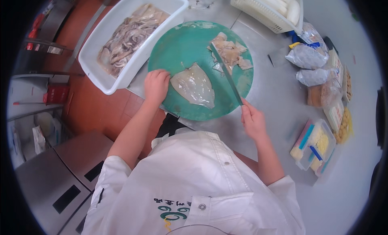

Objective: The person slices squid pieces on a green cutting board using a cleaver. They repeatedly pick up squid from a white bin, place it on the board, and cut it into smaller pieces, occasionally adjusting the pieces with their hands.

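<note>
On a round green cutting board (188, 47) lies an opened, flattened squid body (195, 86), pale and glossy. My left hand (157, 84) rests at the board's left edge, fingers curled, just left of the squid; whether anything is under the fingers cannot be told. My right hand (253, 116) grips the handle of a long knife (225, 71) at the board's lower right. Its blade points up and left, its tip over a pile of cut squid pieces (229, 51) at the board's upper right. A white plastic tub (133, 78) at the upper left holds raw squid (130, 37).
A white plastic basket (260, 18) of long white vegetables stands at the top right. Plastic bags (306, 56) and lidded containers (316, 144) line the steel counter's (272, 80) right side. The tub stands close against the board's left side.
</note>
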Motion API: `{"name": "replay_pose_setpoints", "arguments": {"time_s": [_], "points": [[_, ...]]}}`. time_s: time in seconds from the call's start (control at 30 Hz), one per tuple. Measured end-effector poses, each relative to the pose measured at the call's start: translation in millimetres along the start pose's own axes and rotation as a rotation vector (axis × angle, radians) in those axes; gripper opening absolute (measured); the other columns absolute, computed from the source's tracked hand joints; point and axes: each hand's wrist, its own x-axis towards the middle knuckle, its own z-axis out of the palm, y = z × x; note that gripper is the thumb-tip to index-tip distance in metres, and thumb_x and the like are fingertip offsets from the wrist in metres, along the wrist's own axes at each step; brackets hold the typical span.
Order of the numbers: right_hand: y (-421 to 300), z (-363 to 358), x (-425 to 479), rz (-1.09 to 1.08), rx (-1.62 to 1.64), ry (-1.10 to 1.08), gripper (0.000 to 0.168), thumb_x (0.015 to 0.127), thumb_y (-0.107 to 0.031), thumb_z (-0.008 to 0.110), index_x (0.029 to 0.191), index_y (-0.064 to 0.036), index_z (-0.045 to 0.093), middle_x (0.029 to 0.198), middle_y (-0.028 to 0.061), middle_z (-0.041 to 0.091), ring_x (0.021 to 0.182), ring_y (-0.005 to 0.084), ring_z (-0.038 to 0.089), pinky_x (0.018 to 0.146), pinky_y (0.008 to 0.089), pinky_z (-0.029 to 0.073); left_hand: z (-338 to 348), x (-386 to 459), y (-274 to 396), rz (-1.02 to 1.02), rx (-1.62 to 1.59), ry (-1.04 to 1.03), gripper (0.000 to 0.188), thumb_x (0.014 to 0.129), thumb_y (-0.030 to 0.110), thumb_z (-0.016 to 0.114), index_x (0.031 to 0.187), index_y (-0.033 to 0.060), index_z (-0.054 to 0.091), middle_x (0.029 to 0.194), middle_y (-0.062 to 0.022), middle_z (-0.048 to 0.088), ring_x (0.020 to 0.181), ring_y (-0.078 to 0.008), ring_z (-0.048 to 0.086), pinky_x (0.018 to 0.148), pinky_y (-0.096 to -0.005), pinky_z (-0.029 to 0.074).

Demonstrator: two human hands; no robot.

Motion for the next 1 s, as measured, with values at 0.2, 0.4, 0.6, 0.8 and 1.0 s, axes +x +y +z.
{"name": "replay_pose_setpoints", "arguments": {"time_s": [0.2,0.4,0.6,0.8,1.0], "points": [[-1.2,10.2,-3.3,0.100,0.183,-0.073,0.042,0.104,-0.035,0.051,0.136,-0.010,0.062,0.062,0.0022,0.057,0.057,0.0101,0.056,0.060,0.0289,0.049,7.4,39.3,45.3,0.150,-0.115,-0.183,0.024,0.081,0.016,0.073,0.103,0.0065,0.071,0.110,-0.0103,0.067,0.104,-0.0332,0.061,0.091,-0.0432,0.049],[-4.1,9.1,9.9,-0.314,-0.348,0.026,0.040,0.102,-0.039,0.051,0.133,-0.017,0.064,0.073,0.0117,0.068,0.064,0.0286,0.066,0.062,0.0380,0.053,29.3,5.7,80.2,0.285,-0.090,-0.106,0.037,0.077,0.020,0.073,0.110,0.0042,0.066,0.119,-0.0113,0.061,0.115,-0.0318,0.055,0.098,-0.0447,0.045],[-18.7,-4.1,27.5,-0.409,-0.751,-0.072,0.039,0.100,-0.043,0.053,0.130,-0.021,0.063,0.074,0.0111,0.069,0.066,0.0330,0.068,0.059,0.0450,0.053,38.0,-3.9,88.8,0.151,0.066,-0.135,0.039,0.078,0.025,0.065,0.110,0.0029,0.065,0.115,-0.0142,0.060,0.113,-0.0332,0.053,0.102,-0.0471,0.039],[-27.4,-19.7,32.2,-0.362,-0.876,-0.158,0.040,0.101,-0.044,0.050,0.131,-0.021,0.062,0.072,0.0101,0.070,0.064,0.0332,0.068,0.057,0.0457,0.053,37.4,-1.6,89.5,0.108,0.018,-0.182,0.044,0.077,0.027,0.064,0.113,0.0030,0.064,0.117,-0.0148,0.059,0.112,-0.0332,0.052,0.102,-0.0471,0.038],[-22.9,1.6,51.0,-0.434,-0.815,-0.124,0.040,0.102,-0.044,0.048,0.133,-0.021,0.060,0.075,0.0099,0.071,0.066,0.0336,0.068,0.058,0.0468,0.054,37.9,-0.9,87.0,0.128,0.041,-0.173,0.048,0.076,0.028,0.064,0.117,0.0029,0.062,0.119,-0.0159,0.058,0.117,-0.0354,0.050,0.105,-0.0487,0.036]]}}
